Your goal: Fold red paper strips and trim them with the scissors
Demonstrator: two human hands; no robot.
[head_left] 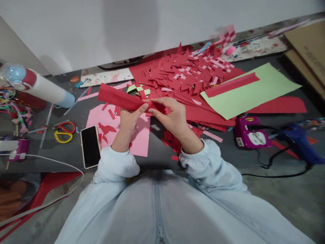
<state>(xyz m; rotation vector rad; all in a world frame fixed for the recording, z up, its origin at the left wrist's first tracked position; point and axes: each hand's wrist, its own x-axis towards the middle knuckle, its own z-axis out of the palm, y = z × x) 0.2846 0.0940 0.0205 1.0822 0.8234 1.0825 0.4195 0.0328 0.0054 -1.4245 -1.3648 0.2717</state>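
Both my hands pinch a long strip of folded red paper [119, 97], raised above the table and slanting up to the left. My left hand [130, 117] grips it near its middle, thumb on top. Beside it, my right hand [171, 112] pinches the right part between thumb and fingers, the thumbs almost meeting. Below lies pink paper [139, 139] with red scraps on it. Behind my hands spreads a pile of cut red paper pieces [175, 69]. A green sheet [243, 96] at right carries another folded red strip [232, 84].
Scissors [64, 132] with red and yellow handles and a phone [90, 146] lie at left. A white bottle [43, 86] stands behind them. On the right are a purple box [251, 133], a blue glue gun [299, 140] with its cord, and cardboard [308, 47].
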